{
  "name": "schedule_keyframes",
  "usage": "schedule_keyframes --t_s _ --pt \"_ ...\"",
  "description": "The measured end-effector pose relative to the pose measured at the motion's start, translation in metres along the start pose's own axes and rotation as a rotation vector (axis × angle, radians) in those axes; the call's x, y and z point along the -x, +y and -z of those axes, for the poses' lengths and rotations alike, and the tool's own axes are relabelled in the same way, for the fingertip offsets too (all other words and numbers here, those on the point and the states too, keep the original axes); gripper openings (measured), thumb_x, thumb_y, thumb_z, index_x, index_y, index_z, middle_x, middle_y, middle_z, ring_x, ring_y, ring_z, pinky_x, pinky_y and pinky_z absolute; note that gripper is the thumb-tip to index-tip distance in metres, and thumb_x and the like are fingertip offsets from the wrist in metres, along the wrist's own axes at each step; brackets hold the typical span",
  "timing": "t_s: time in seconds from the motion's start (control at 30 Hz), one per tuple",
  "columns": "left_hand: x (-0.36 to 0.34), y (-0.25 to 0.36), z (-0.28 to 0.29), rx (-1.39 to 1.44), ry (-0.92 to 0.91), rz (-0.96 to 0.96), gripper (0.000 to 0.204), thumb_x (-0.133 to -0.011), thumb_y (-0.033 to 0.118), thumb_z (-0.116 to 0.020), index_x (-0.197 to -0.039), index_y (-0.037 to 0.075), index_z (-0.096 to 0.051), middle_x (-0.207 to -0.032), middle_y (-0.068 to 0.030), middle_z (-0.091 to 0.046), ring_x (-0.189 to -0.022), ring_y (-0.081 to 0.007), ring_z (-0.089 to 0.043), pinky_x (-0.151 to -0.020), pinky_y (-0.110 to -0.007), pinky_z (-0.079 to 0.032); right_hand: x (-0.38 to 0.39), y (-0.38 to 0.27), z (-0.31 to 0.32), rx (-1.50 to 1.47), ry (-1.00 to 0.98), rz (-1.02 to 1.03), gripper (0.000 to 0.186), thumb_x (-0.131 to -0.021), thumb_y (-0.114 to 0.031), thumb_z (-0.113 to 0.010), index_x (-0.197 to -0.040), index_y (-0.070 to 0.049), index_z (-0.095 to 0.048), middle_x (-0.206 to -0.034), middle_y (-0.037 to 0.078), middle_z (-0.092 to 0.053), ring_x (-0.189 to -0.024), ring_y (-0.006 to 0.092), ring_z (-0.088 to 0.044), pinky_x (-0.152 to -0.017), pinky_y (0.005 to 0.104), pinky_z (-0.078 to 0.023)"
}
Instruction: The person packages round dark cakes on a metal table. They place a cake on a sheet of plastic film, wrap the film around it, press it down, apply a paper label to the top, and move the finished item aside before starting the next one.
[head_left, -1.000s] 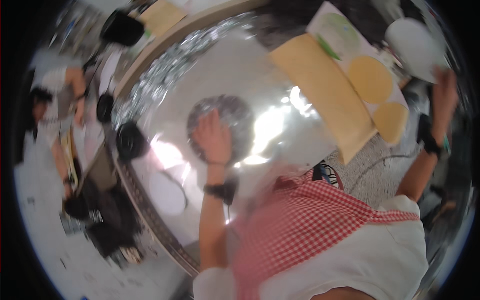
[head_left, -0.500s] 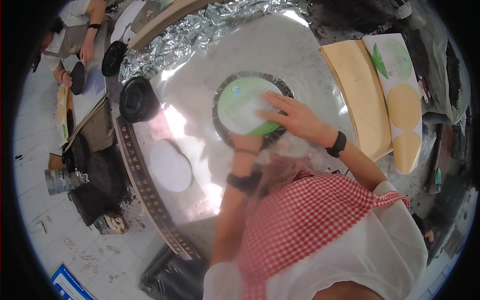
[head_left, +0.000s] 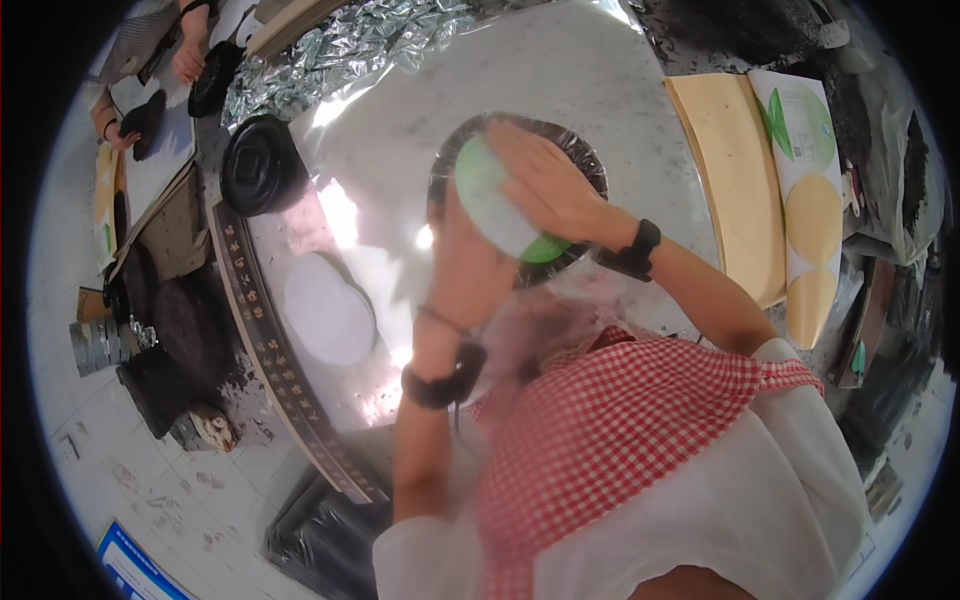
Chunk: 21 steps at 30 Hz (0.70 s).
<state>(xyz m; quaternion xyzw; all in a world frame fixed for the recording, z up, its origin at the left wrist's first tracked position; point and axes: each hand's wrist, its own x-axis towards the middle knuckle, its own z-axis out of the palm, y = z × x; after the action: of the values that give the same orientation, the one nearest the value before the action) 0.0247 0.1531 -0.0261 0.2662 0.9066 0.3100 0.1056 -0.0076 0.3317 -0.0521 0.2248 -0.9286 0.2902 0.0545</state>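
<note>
Right hand [head_left: 560,192], fingers straight, seemingly touches green label [head_left: 480,182]

Label [head_left: 484,192] over disc [head_left: 592,165], papers [head_left: 732,200] to right

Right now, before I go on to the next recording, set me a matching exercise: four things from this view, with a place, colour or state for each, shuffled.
Things:
1. Foil
2. Label
3. White discs
4. Apron

Descriptions:
A. Partly covered by the right hand
B. Lying to the left of the left hand
C. Red and white check
D. Crumpled, near the top of the picture

Pairs: 1-D; 2-A; 3-B; 4-C
</note>
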Motion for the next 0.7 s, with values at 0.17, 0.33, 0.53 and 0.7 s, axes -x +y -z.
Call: schedule_keyframes --t_s 0.17,0.33,0.53,0.7 --pt "0.02 -0.02 -0.04 -0.12 0.194 0.107 0.05 -0.084 0.022 -0.056 -0.133 0.009 -0.054 -0.136 -0.0145 -0.053 -0.134 -0.0341 -0.04 -0.114 -0.061 -0.011 -0.004 -0.029 0.0 0.048 -0.096 0.111 0.057 -0.095 -0.031 -0.049 -0.14 0.002 -0.041 -0.15 0.017 -0.037 -0.14 0.0281 -0.034 -0.115 0.0407 -0.025" --pt "0.036 -0.013 -0.003 -0.202 0.261 0.251 0.046 -0.089 0.018 -0.05 -0.133 0.002 -0.052 -0.139 -0.0176 -0.05 -0.138 -0.0351 -0.036 -0.114 -0.056 -0.012 0.001 -0.027 -0.006 0.261 -0.109 0.123 0.06 -0.09 -0.036 -0.053 -0.138 -0.001 -0.046 -0.149 0.019 -0.039 -0.139 0.0291 -0.035 -0.113 0.0452 -0.027" --pt "0.025 -0.015 -0.03 -0.177 0.327 0.183 0.049 -0.1 0.025 -0.039 -0.144 0.004 -0.04 -0.154 -0.0154 -0.031 -0.142 -0.0343 -0.028 -0.113 -0.054 -0.02 0.001 -0.044 -0.012 0.315 -0.12 0.178 0.063 -0.085 -0.04 -0.054 -0.132 0.001 -0.05 -0.146 0.026 -0.038 -0.138 0.0376 -0.033 -0.11 0.0583 -0.024" --pt "0.052 -0.037 -0.014 -0.183 0.585 0.485 0.061 -0.096 0.028 -0.054 -0.145 -0.003 -0.034 -0.152 -0.0314 -0.022 -0.138 -0.0454 -0.028 -0.113 -0.053 -0.021 0.02 0.03 0.035 0.319 0.073 -0.118 0.071 -0.084 -0.039 -0.064 -0.137 0.003 -0.044 -0.141 0.026 -0.042 -0.133 0.0406 -0.037 -0.11 0.0521 -0.028"
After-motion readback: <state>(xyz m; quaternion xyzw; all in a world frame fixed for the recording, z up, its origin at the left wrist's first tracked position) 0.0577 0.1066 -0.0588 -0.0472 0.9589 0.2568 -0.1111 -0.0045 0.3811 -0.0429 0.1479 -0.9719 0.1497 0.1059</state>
